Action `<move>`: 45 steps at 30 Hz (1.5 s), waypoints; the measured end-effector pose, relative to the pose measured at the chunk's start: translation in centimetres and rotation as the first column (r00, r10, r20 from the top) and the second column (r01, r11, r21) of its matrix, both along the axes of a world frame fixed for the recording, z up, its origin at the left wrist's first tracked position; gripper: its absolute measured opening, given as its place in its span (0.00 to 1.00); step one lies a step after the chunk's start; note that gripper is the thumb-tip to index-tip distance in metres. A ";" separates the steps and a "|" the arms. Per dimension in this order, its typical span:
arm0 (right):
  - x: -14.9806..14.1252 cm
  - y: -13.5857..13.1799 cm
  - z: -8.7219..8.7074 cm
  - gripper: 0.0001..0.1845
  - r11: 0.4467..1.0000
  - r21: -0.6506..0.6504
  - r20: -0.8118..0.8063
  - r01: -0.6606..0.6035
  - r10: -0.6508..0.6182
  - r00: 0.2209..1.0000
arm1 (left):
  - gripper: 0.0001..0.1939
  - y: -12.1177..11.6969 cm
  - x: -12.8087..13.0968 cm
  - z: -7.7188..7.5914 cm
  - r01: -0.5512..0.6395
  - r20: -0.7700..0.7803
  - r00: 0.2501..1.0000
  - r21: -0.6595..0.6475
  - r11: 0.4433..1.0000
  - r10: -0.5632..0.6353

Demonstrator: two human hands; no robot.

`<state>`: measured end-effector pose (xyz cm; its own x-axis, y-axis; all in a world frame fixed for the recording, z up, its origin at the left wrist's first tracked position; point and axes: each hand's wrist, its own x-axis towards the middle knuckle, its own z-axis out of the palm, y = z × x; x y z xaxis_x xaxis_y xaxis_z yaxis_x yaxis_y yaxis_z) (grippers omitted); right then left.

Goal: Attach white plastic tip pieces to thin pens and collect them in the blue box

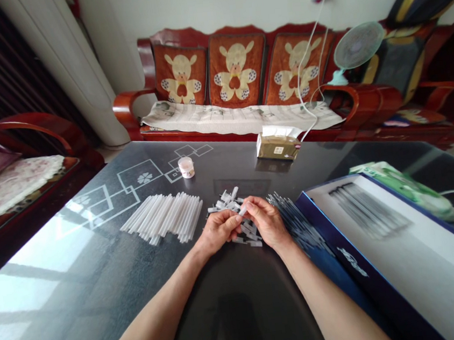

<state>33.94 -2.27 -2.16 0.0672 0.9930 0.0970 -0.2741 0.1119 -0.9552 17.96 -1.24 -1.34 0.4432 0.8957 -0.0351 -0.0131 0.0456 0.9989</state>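
Observation:
My left hand (223, 228) and my right hand (265, 221) meet over a loose pile of small whitish plastic pieces (251, 232) on the dark table. Both are closed, fingertips pinching one small white plastic piece (243, 210) between them. Its exact shape is partly covered by the fingers. To the left lies a row of translucent white plastic tubes (165, 217), side by side. Just right of my right hand is a bundle of thin dark rods (297, 219), leaning along the blue box's edge.
An open blue box (437, 278) with a white inside holds several thin grey rods (367, 209). Behind it lies a green and white packet (407, 186). A small round tub (186, 167) and a tissue pack (278, 145) stand farther back on the glossy table (111, 268).

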 end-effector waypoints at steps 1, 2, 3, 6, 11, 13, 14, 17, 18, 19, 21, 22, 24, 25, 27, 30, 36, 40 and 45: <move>-0.2 0.0 -0.1 0.16 1.000 -0.007 -0.019 0.015 -0.015 1.000 | 0.19 -0.1 0.2 -0.1 -0.069 -0.042 0.996 0.091 0.993 0.073; -0.4 0.1 -0.1 0.18 1.000 -0.009 -0.028 0.026 -0.026 0.999 | 0.17 -0.3 0.3 -0.2 -0.141 -0.091 0.983 0.204 0.969 0.162; -0.6 0.1 -0.1 0.19 0.999 -0.007 -0.030 0.032 -0.032 0.999 | 0.15 -0.4 0.5 -0.4 -0.202 -0.136 0.957 0.323 0.924 0.257; -1.2 0.0 0.0 0.18 0.998 -0.015 -0.021 0.067 -0.067 0.998 | 0.10 -0.6 0.6 -0.8 -0.278 -0.197 0.858 0.599 0.751 0.474; -1.3 0.0 0.2 0.18 0.987 -0.086 -0.005 0.139 -0.140 0.990 | 0.10 -0.5 0.4 -1.2 -0.287 -0.165 0.854 0.641 0.712 0.493; -1.0 0.0 0.1 0.17 0.988 -0.085 0.008 0.127 -0.127 0.992 | 0.12 -0.4 0.3 -1.0 -0.261 -0.150 0.915 0.490 0.832 0.375; -0.8 0.0 0.1 0.16 0.991 -0.073 0.019 0.114 -0.113 0.993 | 0.14 -0.3 0.3 -0.9 -0.231 -0.121 0.948 0.376 0.897 0.295; -0.3 -0.1 0.0 0.15 0.998 -0.008 0.053 0.056 -0.055 0.997 | 0.18 -0.1 0.2 -0.4 -0.069 0.032 0.997 0.034 0.997 0.068; -0.2 -0.1 0.1 0.15 0.999 0.009 0.058 0.031 -0.032 0.998 | 0.19 -0.1 0.2 -0.3 -0.014 0.079 0.997 -0.043 0.999 0.017; -0.2 -0.1 0.1 0.14 1.000 0.018 0.054 0.008 -0.009 0.998 | 0.20 0.0 0.2 -0.2 0.026 0.111 0.994 -0.093 0.995 -0.016; -0.3 -0.1 0.1 0.15 1.000 0.006 0.020 -0.017 0.017 1.000 | 0.20 0.0 0.3 -0.2 0.026 0.121 0.993 -0.109 0.994 -0.013; -0.4 -0.1 0.1 0.16 1.000 -0.011 -0.006 -0.015 0.015 1.000 | 0.20 -0.1 0.4 -0.3 -0.016 0.092 0.996 -0.067 0.998 0.023; -0.7 0.0 0.2 0.18 0.999 -0.049 -0.047 0.016 -0.019 0.999 | 0.18 -0.3 0.5 -0.5 -0.144 -0.022 0.989 0.115 0.983 0.148; -0.9 0.1 0.3 0.19 0.997 -0.062 -0.056 0.040 -0.043 0.998 | 0.16 -0.4 0.5 -0.6 -0.201 -0.086 0.970 0.231 0.952 0.225; -1.1 0.1 0.5 0.18 0.993 -0.079 -0.051 0.084 -0.089 0.995 | 0.12 -0.6 0.6 -0.7 -0.263 -0.179 0.912 0.433 0.862 0.368; -1.2 0.2 0.4 0.17 0.986 -0.106 -0.043 0.130 -0.135 0.990 | 0.09 -0.7 0.6 -0.8 -0.298 -0.203 0.853 0.567 0.768 0.481; -0.6 0.1 0.0 0.15 0.995 -0.049 -0.026 0.091 -0.092 0.995 | 0.18 -0.1 0.3 -0.3 -0.112 -0.036 0.993 0.027 0.993 0.113; -0.6 -0.1 0.6 0.14 1.000 -0.021 -0.054 -0.021 0.020 0.998 | 0.22 0.1 0.2 0.2 0.099 0.193 0.980 -0.281 0.954 -0.045; -0.8 0.1 0.6 0.17 0.999 -0.040 -0.149 -0.025 0.019 0.989 | 0.19 0.0 0.5 -0.4 -0.112 0.038 0.993 0.015 0.994 0.112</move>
<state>33.12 -2.19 -1.57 0.0561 0.9974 0.0459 -0.4150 0.0651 -0.9075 18.42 -1.27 -1.73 0.3409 0.9401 -0.0048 -0.0541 0.0247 0.9982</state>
